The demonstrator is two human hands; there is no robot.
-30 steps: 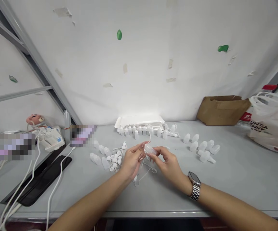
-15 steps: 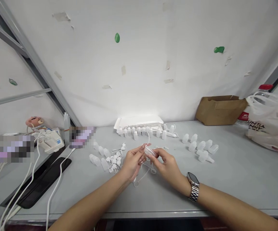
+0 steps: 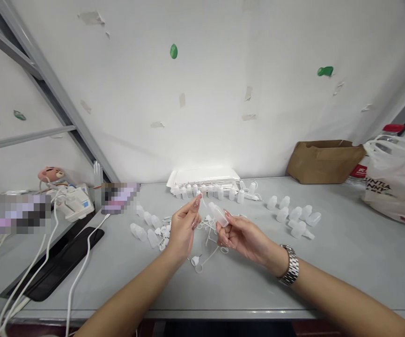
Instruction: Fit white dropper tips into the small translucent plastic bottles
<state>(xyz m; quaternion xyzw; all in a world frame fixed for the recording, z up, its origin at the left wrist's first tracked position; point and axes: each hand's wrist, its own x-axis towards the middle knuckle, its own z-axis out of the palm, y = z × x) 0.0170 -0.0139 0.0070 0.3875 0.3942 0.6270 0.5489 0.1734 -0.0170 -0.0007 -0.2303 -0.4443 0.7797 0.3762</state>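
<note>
My right hand (image 3: 242, 236) is closed around the lower end of a small translucent squeeze bottle (image 3: 219, 215), tilted with its neck up and to the left. My left hand (image 3: 184, 229) pinches a thin white strap (image 3: 203, 200) between thumb and fingers, just left of the bottle's neck; whether strap and bottle are joined I cannot tell. Below the hands lie loose white ring straps (image 3: 207, 234) and a white cap with a thin metal tip (image 3: 195, 260). Beside my left wrist is a pile of small white caps (image 3: 165, 231), partly hidden.
Several loose bottles lie left (image 3: 139, 232) and right (image 3: 295, 214). Bottles with needle-like tips (image 3: 220, 192) stand in a row before a white tray (image 3: 205, 175). A cardboard box (image 3: 325, 164) and plastic bag (image 3: 395, 187) are at right; a black phone-like slab (image 3: 62, 264) and cables at left.
My hands have moved apart. The left hand has shifted left and up with the strap; the right hand has turned, holding the bottle by its lower end. The view has shifted slightly.
</note>
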